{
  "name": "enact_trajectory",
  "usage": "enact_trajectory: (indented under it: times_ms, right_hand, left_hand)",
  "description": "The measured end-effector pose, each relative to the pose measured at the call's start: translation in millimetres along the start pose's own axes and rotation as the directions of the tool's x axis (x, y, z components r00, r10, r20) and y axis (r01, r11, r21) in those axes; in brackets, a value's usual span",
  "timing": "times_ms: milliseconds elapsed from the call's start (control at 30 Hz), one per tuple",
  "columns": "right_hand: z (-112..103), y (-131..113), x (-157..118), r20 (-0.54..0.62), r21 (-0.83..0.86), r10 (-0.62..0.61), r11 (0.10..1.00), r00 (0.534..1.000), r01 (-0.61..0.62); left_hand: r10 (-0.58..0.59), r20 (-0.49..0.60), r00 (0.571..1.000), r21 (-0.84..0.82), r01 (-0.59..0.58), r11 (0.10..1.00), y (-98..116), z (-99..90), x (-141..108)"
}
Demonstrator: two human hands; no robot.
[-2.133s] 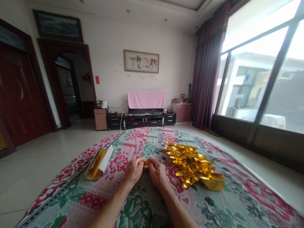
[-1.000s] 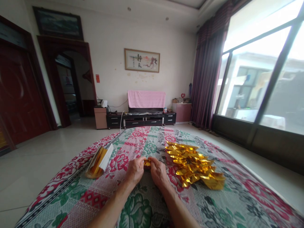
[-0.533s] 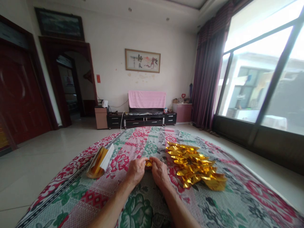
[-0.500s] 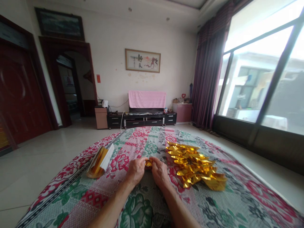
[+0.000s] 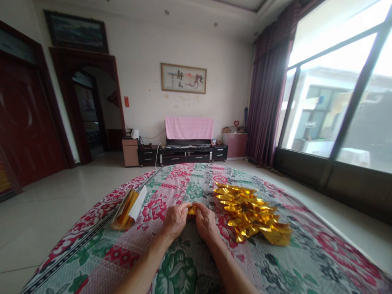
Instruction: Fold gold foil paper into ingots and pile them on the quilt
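Between my two hands is a small piece of folded gold foil paper [image 5: 192, 210], pinched from both sides above the patterned cloth. My left hand [image 5: 175, 220] grips its left end, thumb and fingers pressed together. On the opposite end, my right hand [image 5: 206, 220] closes in the same way, and the fingers of both hands nearly meet. Much of the foil is hidden behind the fingers. Just right of my right hand lies a pile of folded gold foil pieces [image 5: 251, 210], stacked in overlapping rows.
A curled stack of gold and white foil sheets [image 5: 130, 209] rests on the left of the flowered cloth [image 5: 176, 271]. Beyond the far edge stand a low black cabinet [image 5: 185, 157] and a pink cloth [image 5: 189, 128] draped over something. Large windows [image 5: 324, 110] line the right.
Both hands stay in nearly the same place with the gold foil paper held between them. Slightly more of the foil shows between the fingers now.
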State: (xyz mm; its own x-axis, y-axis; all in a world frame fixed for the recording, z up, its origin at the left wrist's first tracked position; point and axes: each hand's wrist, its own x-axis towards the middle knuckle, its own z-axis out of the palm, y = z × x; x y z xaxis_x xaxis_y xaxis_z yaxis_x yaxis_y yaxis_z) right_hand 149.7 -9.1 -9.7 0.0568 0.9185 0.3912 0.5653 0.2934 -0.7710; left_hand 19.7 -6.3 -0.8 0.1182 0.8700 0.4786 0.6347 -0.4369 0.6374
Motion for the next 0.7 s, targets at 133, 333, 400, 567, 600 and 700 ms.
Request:
enact_trajectory:
  times_ms: [133, 333, 400, 567, 600, 700]
  right_hand:
    - [0.7, 0.4, 0.0, -0.004, -0.003, 0.025, 1.0, 1.0, -0.025]
    - [0.2, 0.1, -1.7, -0.008, 0.012, 0.019, 1.0, 1.0, -0.019]
    - [-0.8, -0.7, -1.7, -0.008, -0.008, 0.007, 1.0, 1.0, -0.007]
    - [-3.4, -2.6, -0.3, 0.01, -0.001, 0.011, 1.0, 1.0, -0.011]
    - [-3.6, -2.6, -0.1, 0.016, 0.008, 0.015, 1.0, 1.0, -0.015]
    - [-3.5, -1.9, 0.2, 0.024, 0.044, 0.022, 0.999, 0.999, -0.023]
  left_hand:
    - [-0.05, 0.035, 0.998, -0.023, 0.05, 0.998, -0.9, -0.6, 2.3]
    - [-0.125, 0.093, 0.988, -0.119, 0.136, 0.984, -4.8, -5.0, 4.4]
    - [-0.162, 0.143, 0.976, -0.209, 0.19, 0.959, -5.8, -5.8, 4.8]
    - [-0.332, 0.246, 0.91, -0.438, 0.41, 0.8, -4.9, -6.1, 3.8]
    - [-0.355, 0.266, 0.896, -0.484, 0.442, 0.755, -4.3, -6.4, 3.3]
    - [-0.383, 0.332, 0.862, -0.606, 0.506, 0.614, -2.6, -8.2, 2.1]
